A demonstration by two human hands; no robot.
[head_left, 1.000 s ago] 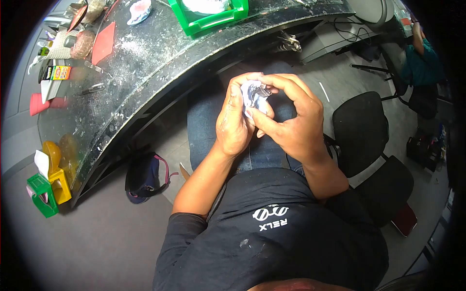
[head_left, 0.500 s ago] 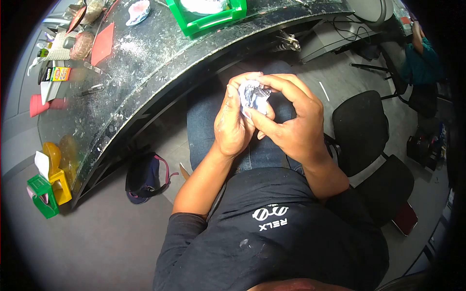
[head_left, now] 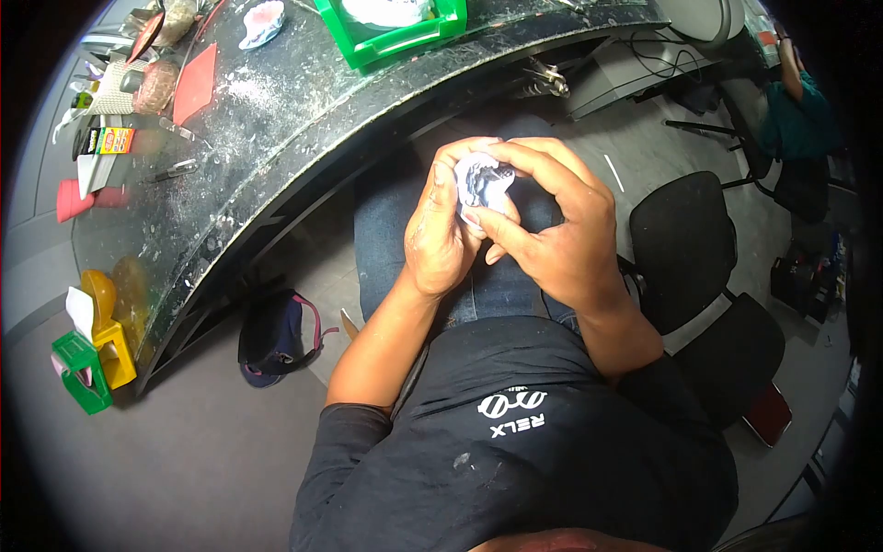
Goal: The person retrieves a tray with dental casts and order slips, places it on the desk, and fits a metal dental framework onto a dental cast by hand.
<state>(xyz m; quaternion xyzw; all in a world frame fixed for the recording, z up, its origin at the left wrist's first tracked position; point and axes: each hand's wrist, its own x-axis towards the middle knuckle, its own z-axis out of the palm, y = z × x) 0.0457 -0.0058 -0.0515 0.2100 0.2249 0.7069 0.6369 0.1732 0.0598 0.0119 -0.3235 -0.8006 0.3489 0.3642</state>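
A small white dental cast (head_left: 481, 195) with a dark, arch-shaped inner surface sits between both hands, above my lap. My left hand (head_left: 437, 235) is wrapped around its left side and back, with white residue on the thumb. From the right, my right hand (head_left: 570, 216) grips the same cast, thumb on the near edge and fingers along the far edge. The cast's underside is hidden by my fingers. Another cast, pale with a pink top (head_left: 263, 23), lies on the dark workbench (head_left: 303, 101).
A green bin (head_left: 405, 51) holding something white stands near the bench edge. A pink sheet (head_left: 195, 83), a knife (head_left: 173, 171) and several small items lie at left. Yellow (head_left: 115, 354) and green (head_left: 83, 373) boxes are lower left. Black chairs (head_left: 681, 248) and another person (head_left: 800, 115) are right.
The cast has been tilted in my fingers, so more of its dark arch faces up. Both hands have stayed nearly in place, the right thumb shifting slightly.
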